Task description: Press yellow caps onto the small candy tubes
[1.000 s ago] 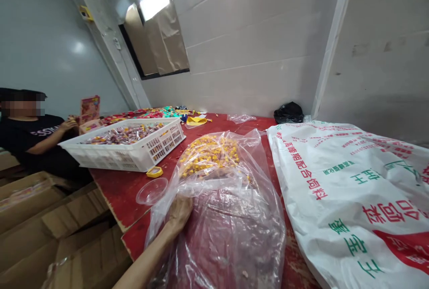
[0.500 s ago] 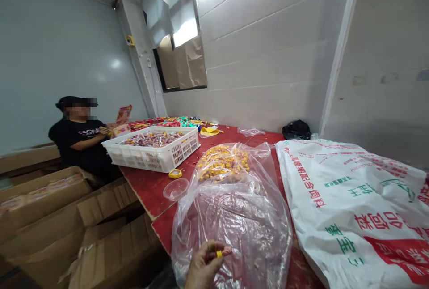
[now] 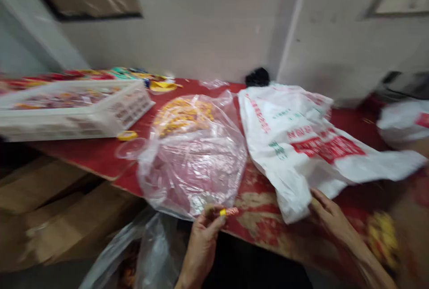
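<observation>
Between the thumb and fingertips of my left hand (image 3: 204, 240) is a small pink piece with a yellow cap (image 3: 223, 212). It is held just in front of a large clear plastic bag (image 3: 197, 168). Yellow-capped pieces (image 3: 184, 114) show through the bag's far end. My right hand (image 3: 326, 210) grips the near edge of a white sack (image 3: 281, 137) printed in red and green. Part of its fingertips is hidden by the sack, and motion blurs the view.
At the left stands a white crate (image 3: 100, 114) of wrapped pieces. Near it lie a yellow ring-shaped object (image 3: 127, 135) and a clear lid (image 3: 130, 149). Cardboard boxes (image 3: 77, 226) and an open plastic bag (image 3: 157, 244) are below the red table (image 3: 100, 157). A black bag (image 3: 257, 77) lies by the wall.
My view has swung right and down, and the co-worker is out of sight. My right hand has come into view at the white sack. My left hand keeps its yellow-capped piece.
</observation>
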`<state>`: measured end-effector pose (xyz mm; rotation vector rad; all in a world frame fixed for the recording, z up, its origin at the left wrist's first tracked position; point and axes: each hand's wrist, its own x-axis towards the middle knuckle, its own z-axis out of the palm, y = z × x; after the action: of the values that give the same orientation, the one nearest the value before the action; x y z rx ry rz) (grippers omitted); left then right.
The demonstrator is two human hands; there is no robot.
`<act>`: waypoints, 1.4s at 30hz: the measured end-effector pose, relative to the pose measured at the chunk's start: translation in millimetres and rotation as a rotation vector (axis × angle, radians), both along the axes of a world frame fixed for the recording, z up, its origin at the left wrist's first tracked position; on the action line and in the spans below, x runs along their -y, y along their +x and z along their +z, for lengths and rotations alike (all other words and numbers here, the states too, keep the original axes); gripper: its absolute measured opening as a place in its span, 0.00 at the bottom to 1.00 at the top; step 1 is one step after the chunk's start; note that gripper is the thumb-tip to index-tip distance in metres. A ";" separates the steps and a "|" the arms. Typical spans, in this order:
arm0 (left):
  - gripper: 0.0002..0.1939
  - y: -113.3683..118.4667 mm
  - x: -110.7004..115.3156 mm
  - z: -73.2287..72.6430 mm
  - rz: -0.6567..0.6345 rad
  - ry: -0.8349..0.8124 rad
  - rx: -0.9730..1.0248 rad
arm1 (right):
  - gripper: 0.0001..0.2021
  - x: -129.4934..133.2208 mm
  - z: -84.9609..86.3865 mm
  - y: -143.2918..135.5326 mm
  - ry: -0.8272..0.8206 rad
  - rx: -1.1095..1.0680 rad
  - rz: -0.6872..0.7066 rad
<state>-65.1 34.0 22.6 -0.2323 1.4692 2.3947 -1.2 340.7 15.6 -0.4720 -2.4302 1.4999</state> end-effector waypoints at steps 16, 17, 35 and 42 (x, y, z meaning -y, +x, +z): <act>0.16 48.7 -61.8 -5.1 -0.234 0.053 0.084 | 0.12 87.4 -9.9 54.0 -0.565 -0.225 -0.028; 0.15 49.8 -62.6 -6.0 -0.228 0.049 0.080 | 0.12 91.7 -10.3 52.8 -0.564 -0.219 -0.013; 0.13 58.6 -47.6 -18.9 -0.293 -0.250 -0.060 | 0.10 123.5 -29.0 50.5 0.022 -0.073 0.161; 0.26 30.1 -46.8 -19.3 -0.352 -0.152 0.124 | 0.10 141.5 -9.9 44.7 0.001 -0.072 0.566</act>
<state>-35.0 80.8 3.3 -0.1405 1.4952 1.9615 43.5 199.2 5.7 0.2997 -2.6335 1.6701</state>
